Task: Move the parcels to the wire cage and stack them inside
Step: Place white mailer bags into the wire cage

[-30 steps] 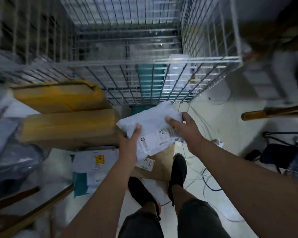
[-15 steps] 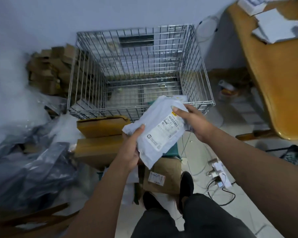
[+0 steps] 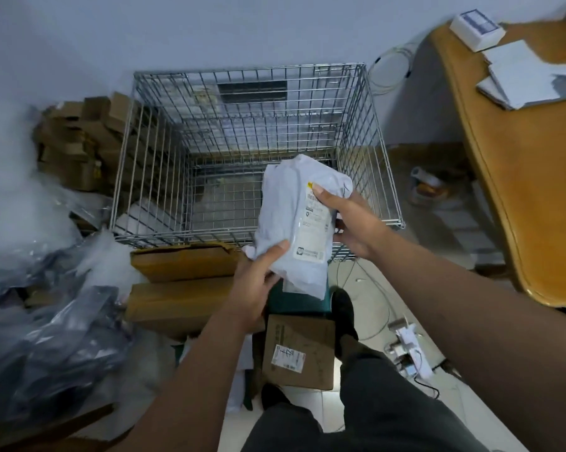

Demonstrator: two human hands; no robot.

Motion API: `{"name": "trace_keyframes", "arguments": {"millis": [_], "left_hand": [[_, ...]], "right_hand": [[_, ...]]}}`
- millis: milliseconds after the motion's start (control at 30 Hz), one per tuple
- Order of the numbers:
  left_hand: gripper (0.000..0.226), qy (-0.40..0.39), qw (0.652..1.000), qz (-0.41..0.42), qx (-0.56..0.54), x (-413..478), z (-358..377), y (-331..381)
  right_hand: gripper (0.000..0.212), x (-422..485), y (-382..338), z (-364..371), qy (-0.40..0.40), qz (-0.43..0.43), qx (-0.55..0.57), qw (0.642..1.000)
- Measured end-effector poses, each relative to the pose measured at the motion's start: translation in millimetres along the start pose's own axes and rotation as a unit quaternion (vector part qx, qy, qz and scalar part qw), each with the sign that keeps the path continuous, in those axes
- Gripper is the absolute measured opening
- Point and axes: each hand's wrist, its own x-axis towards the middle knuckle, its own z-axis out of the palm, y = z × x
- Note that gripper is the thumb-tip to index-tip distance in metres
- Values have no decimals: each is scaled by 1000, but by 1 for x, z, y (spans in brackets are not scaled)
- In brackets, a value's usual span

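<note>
I hold a white plastic mailer parcel (image 3: 296, 220) with a printed label in both hands, over the near right rim of the wire cage (image 3: 177, 230). My left hand (image 3: 259, 282) grips its lower end from below. My right hand (image 3: 353, 223) grips its right side, thumb on the label. The cage is an open-topped metal grid box against the wall. On the floor in front of it lie two long brown parcels (image 3: 184, 262), a teal parcel (image 3: 294, 301) and a brown carton (image 3: 299, 350) with a label.
A heap of dark plastic bags (image 3: 47, 337) and flattened cardboard (image 3: 79, 148) lies left of the cage. A wooden table (image 3: 536, 190) with papers stands at the right. Cables and a power strip (image 3: 408, 347) lie on the tiled floor by my feet.
The view has lifted from close above the floor to standing height. The mailer has turned from lying across to nearly upright and now hangs over the cage's near rim.
</note>
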Motion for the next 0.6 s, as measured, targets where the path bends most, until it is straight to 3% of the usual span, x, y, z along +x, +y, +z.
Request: {"name": "trace_keyframes", "arguments": {"millis": [167, 233, 300, 433, 533, 600], "left_hand": [[120, 42, 977, 46, 206, 55, 14, 41], [100, 10, 964, 63, 258, 86, 25, 57], [78, 28, 964, 62, 259, 120, 36, 71], [72, 76, 966, 33, 244, 191, 43, 89], [70, 82, 963, 11, 256, 241, 41, 90], [68, 78, 958, -12, 277, 275, 35, 84]], "right_hand": [[56, 73, -26, -21, -15, 20, -29, 999], [52, 104, -36, -27, -23, 23, -34, 999], [48, 134, -44, -32, -31, 34, -33, 998], [47, 199, -50, -39, -53, 32, -45, 997], [53, 252, -39, -42, -20, 18, -70, 997], [38, 285, -25, -47, -12, 36, -92, 995]]}}
